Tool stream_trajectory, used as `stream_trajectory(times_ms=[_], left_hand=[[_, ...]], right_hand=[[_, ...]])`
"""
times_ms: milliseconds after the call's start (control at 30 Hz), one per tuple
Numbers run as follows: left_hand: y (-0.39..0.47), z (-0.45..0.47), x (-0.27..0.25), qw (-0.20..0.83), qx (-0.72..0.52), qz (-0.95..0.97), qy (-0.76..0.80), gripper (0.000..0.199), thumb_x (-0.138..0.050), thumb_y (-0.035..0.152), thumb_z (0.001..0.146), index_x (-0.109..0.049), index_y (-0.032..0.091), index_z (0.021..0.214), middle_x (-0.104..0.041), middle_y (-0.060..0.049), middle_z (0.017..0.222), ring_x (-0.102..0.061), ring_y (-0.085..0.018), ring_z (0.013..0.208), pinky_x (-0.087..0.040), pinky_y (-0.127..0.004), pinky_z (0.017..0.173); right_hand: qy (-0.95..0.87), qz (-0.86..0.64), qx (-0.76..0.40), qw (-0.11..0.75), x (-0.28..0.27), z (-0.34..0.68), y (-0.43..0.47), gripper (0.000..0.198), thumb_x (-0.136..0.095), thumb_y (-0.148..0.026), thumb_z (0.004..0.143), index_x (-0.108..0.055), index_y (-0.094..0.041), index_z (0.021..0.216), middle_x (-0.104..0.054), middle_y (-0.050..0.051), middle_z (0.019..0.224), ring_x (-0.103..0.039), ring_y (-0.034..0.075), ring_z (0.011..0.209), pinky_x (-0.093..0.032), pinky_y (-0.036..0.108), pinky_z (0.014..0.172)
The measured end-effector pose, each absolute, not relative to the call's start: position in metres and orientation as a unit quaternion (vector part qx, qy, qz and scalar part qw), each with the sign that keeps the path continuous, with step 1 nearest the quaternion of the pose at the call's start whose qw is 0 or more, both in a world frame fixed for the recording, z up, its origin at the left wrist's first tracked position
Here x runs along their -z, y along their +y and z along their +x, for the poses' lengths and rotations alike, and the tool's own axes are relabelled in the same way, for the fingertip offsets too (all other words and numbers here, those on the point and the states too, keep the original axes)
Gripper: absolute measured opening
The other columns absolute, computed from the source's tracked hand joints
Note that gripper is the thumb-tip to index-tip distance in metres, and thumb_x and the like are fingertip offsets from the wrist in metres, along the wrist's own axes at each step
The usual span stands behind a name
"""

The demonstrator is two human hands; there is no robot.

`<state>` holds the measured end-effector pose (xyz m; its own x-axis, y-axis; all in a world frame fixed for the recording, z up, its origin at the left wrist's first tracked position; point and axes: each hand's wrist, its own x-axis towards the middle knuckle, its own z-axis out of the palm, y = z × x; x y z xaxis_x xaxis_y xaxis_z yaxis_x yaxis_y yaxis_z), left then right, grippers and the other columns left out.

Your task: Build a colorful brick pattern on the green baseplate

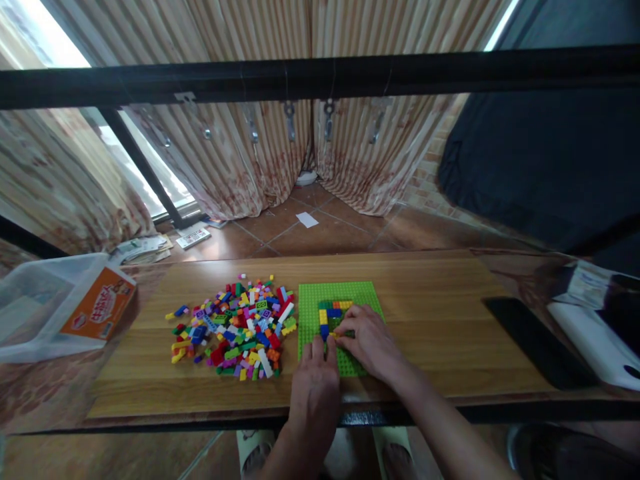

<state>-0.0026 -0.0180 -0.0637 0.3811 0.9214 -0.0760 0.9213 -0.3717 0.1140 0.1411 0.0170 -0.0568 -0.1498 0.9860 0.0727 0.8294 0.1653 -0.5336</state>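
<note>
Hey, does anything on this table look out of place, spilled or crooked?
Nothing looks damaged. The loose bricks lie in a scattered pile left of the green baseplate, and the clear plastic bin at the table's left end sits tilted.

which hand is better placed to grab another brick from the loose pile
Left, most likely. The left hand rests at the near left edge of the green baseplate, right beside the loose brick pile. The right hand lies over the baseplate's right part, fingertips on the small brick build, farther from the pile.
</note>
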Motion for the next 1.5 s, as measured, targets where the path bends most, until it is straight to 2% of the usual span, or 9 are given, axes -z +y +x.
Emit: stream_trajectory(times_ms=[200, 367, 533, 667, 900, 1067, 1233, 1367, 1500], left_hand=[[-0.014, 0.007, 0.053, 0.077, 0.007, 0.818, 0.571, 0.041, -0.037, 0.005, 0.087, -0.057, 0.013, 0.122, -0.059, -0.014, 0.102, -0.057, -0.024, 0.095, -0.053, -0.034, 0.076], [-0.015, 0.012, 0.051, 0.063, 0.018, 0.807, 0.587, 0.041, -0.037, 0.004, 0.086, -0.060, 0.013, 0.118, -0.059, -0.013, 0.100, -0.057, -0.024, 0.094, -0.051, -0.031, 0.074], [-0.015, 0.008, 0.051, 0.070, 0.000, 0.806, 0.587, 0.046, -0.039, 0.000, 0.083, -0.056, 0.012, 0.123, -0.060, -0.015, 0.109, -0.057, -0.025, 0.101, -0.050, -0.033, 0.080], [-0.017, 0.000, 0.050, 0.103, -0.023, 0.801, 0.589, 0.050, -0.043, 0.003, 0.080, -0.053, 0.017, 0.128, -0.057, -0.014, 0.118, -0.055, -0.025, 0.108, -0.048, -0.032, 0.084], [-0.018, 0.005, 0.057, 0.086, -0.024, 0.803, 0.589, 0.055, -0.047, 0.007, 0.081, -0.048, 0.023, 0.134, -0.052, -0.016, 0.126, -0.054, -0.029, 0.109, -0.047, -0.038, 0.086], [-0.020, 0.013, 0.070, 0.039, -0.056, 0.793, 0.605, 0.045, -0.048, 0.009, 0.085, -0.055, 0.025, 0.127, -0.055, -0.015, 0.115, -0.056, -0.026, 0.099, -0.050, -0.037, 0.080], [-0.020, 0.015, 0.074, 0.023, -0.057, 0.804, 0.591, 0.043, -0.046, 0.009, 0.087, -0.055, 0.022, 0.126, -0.057, -0.013, 0.108, -0.057, -0.024, 0.094, -0.052, -0.034, 0.075], [-0.020, 0.014, 0.065, 0.060, -0.037, 0.807, 0.586, 0.047, -0.040, 0.004, 0.087, -0.052, 0.019, 0.129, -0.058, -0.014, 0.109, -0.057, -0.025, 0.101, -0.052, -0.035, 0.080], [-0.022, 0.004, 0.054, 0.147, -0.070, 0.801, 0.576, 0.051, -0.040, 0.005, 0.085, -0.049, 0.020, 0.133, -0.056, -0.014, 0.117, -0.054, -0.026, 0.108, -0.048, -0.037, 0.089]], right_hand=[[-0.725, -0.644, -0.162, 0.183, 0.054, 0.139, 0.018, 0.005, -0.073, -0.032, 0.074, -0.074, -0.028, 0.073, -0.060, 0.004, 0.086, -0.051, 0.022, 0.089, -0.038, 0.037, 0.079], [-0.732, -0.649, -0.123, 0.168, 0.047, 0.132, 0.010, 0.004, -0.072, -0.028, 0.076, -0.075, -0.028, 0.078, -0.061, 0.004, 0.086, -0.052, 0.023, 0.091, -0.038, 0.037, 0.079], [-0.726, -0.622, -0.143, 0.257, 0.052, 0.143, 0.005, 0.016, -0.069, -0.026, 0.076, -0.074, -0.027, 0.091, -0.064, 0.005, 0.093, -0.055, 0.022, 0.093, -0.043, 0.037, 0.082], [-0.647, -0.657, -0.183, 0.341, 0.057, 0.172, 0.007, 0.022, -0.055, -0.029, 0.084, -0.071, -0.022, 0.097, -0.068, 0.006, 0.094, -0.061, 0.020, 0.087, -0.047, 0.035, 0.080], [-0.652, -0.676, -0.226, 0.260, 0.064, 0.178, 0.010, 0.024, -0.051, -0.030, 0.084, -0.072, -0.021, 0.084, -0.073, 0.006, 0.082, -0.066, 0.021, 0.076, -0.046, 0.032, 0.070], [-0.636, -0.705, -0.228, 0.218, 0.067, 0.168, 0.013, 0.019, -0.059, -0.029, 0.079, -0.071, -0.019, 0.090, -0.072, 0.005, 0.077, -0.065, 0.020, 0.071, -0.044, 0.031, 0.065], [-0.639, -0.698, -0.249, 0.204, 0.069, 0.170, 0.017, 0.017, -0.059, -0.028, 0.079, -0.069, -0.019, 0.089, -0.072, 0.005, 0.078, -0.065, 0.020, 0.073, -0.044, 0.031, 0.067], [-0.651, -0.694, -0.234, 0.202, 0.070, 0.172, 0.018, 0.017, -0.057, -0.028, 0.079, -0.070, -0.019, 0.087, -0.072, 0.005, 0.078, -0.065, 0.020, 0.072, -0.044, 0.031, 0.065], [-0.645, -0.705, -0.196, 0.221, 0.068, 0.174, 0.019, 0.022, -0.054, -0.030, 0.080, -0.070, -0.018, 0.089, -0.073, 0.007, 0.082, -0.067, 0.021, 0.075, -0.046, 0.032, 0.069]])
